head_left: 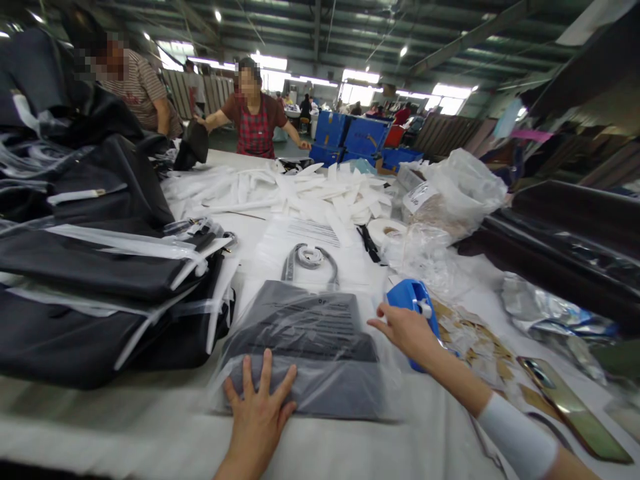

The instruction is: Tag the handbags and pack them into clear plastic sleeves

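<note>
A dark grey bag (320,333) lies flat in a clear plastic sleeve (393,393) with dark printed lines. Its looped strap or handle (330,267), in clear wrap, extends beyond the far edge. My left hand (263,413) presses on the near left part of the sleeve, palm down, fingers spread. Over the right side of the sleeve is my right hand (410,333), thumb and forefinger stretched leftward and slightly apart. I can make out nothing between those fingertips; the other fingers are partly hidden. Right behind this hand stands a blue tape dispenser (407,293).
Black bags (100,267) are piled on the left. White strips (300,190) cover the table's far part. To the right lie a tape roll (385,230), clear plastic bags (450,190), brown scraps (480,343) and a phone (575,407). Two people stand across the table.
</note>
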